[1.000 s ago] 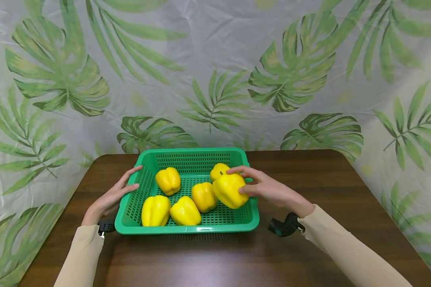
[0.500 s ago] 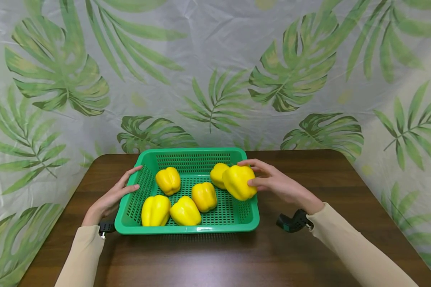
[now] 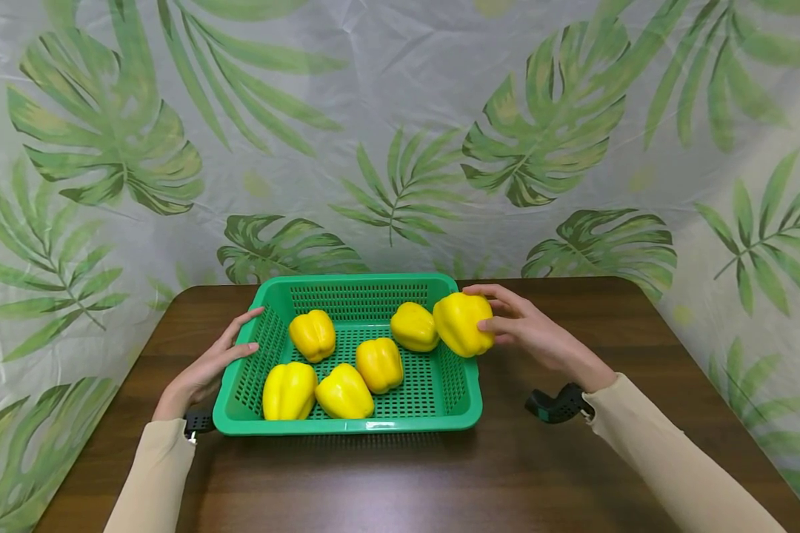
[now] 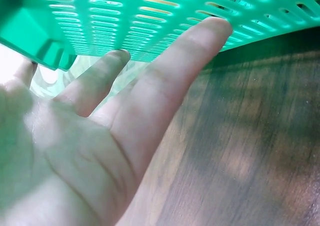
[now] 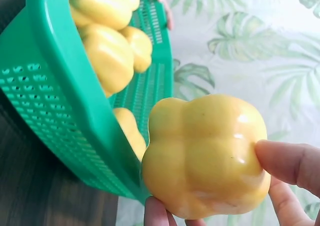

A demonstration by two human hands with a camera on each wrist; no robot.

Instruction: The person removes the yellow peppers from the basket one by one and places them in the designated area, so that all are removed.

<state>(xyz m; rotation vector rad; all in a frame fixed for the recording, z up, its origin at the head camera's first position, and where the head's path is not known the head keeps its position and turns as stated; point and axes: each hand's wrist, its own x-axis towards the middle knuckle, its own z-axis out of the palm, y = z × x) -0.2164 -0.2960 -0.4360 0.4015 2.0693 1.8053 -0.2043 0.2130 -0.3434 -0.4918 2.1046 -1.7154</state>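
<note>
- Yellow and glossy, a bell pepper (image 3: 462, 324) sits pinched in the right hand (image 3: 532, 333), thumb on one side, fingertips on the other.
- It lies leftward of that hand's knuckles, over the right rim of the green plastic basket (image 3: 347, 426); whether it brushes the rim, I can't tell. Its lobed end faces the right wrist and no stem shows, so its long axis seems to point away from there.
- Well apart, on the basket's far side from that pepper, the left hand (image 3: 203, 370) rests at the left rim, its fingers spread and nearly straight against the slotted outer wall.
- Inside the basket are five more: a back-left pepper (image 3: 312, 335), a back-right pepper (image 3: 415, 326) nearest the held one, a middle pepper (image 3: 378, 366), and a front-left pepper (image 3: 289, 392) close against a front-right pepper (image 3: 345, 392).
- Beneath is a brown wood-grain table (image 3: 400, 481); behind hangs a leaf-printed cloth (image 3: 400, 89).
</note>
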